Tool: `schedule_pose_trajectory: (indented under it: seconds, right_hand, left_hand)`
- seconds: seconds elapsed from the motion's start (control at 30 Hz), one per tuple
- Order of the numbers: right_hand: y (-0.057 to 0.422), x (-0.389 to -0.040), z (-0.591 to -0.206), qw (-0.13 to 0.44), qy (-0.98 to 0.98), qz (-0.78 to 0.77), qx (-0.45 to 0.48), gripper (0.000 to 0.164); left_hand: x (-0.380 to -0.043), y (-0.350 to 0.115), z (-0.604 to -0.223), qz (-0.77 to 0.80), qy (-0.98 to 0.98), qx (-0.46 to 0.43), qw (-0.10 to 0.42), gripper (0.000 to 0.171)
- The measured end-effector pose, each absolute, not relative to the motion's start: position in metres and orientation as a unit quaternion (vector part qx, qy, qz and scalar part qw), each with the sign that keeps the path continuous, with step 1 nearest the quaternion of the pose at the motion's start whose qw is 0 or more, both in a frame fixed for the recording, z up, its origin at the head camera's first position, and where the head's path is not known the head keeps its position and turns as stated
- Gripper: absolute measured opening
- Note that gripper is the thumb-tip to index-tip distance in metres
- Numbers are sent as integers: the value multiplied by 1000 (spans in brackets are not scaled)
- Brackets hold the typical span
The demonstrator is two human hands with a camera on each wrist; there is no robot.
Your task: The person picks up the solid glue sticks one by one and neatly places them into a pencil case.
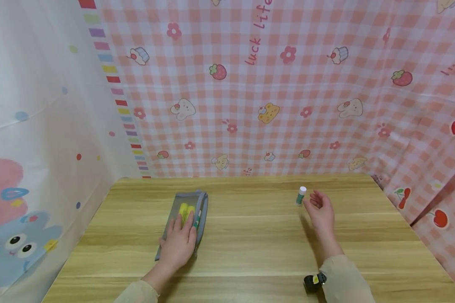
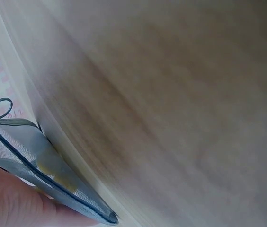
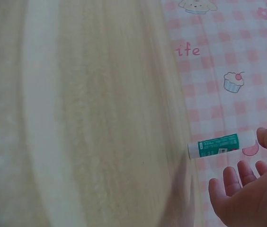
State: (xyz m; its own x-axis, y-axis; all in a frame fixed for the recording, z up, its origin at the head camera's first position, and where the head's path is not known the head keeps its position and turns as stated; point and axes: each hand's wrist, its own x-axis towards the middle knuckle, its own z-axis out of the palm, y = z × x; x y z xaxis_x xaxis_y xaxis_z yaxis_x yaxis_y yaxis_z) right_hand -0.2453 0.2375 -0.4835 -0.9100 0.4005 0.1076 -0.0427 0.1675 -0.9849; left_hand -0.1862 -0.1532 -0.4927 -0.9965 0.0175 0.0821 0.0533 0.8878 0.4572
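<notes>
A grey mesh zip pouch (image 1: 174,202) lies on the left of the table, with yellow items (image 1: 183,208) showing through the mesh. My left hand (image 1: 177,246) rests on it, fingers stretched out over the mesh. From the left wrist, the pouch (image 2: 20,146) shows its dark zip and a loop at one end. To the right, a glue stick (image 1: 301,195) with a white cap and green label stands upright. Beside it is my right hand (image 1: 320,212), fingers loosely bent. The right wrist view has a gap between the fingers and the glue stick (image 3: 218,144).
The wooden table (image 1: 246,235) fills the lower head view. A black wrist camera (image 1: 314,283) sits at the right sleeve. Behind the table hangs a pink checked cloth (image 1: 227,97), and a white printed cloth (image 1: 60,147) covers the left side.
</notes>
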Motion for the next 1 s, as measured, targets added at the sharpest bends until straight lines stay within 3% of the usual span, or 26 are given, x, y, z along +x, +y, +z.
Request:
schedule_pose_trajectory:
  seconds: [0.43, 1.0]
  right_hand:
    - [239, -264, -489, 152, -754, 627, -124, 56]
    - [237, -277, -497, 153, -774, 601, -125, 44]
  left_hand:
    - [-188, -153, -493, -239, -970, -19, 39, 52]
    - [-187, -153, -492, -244, -969, -15, 35, 52]
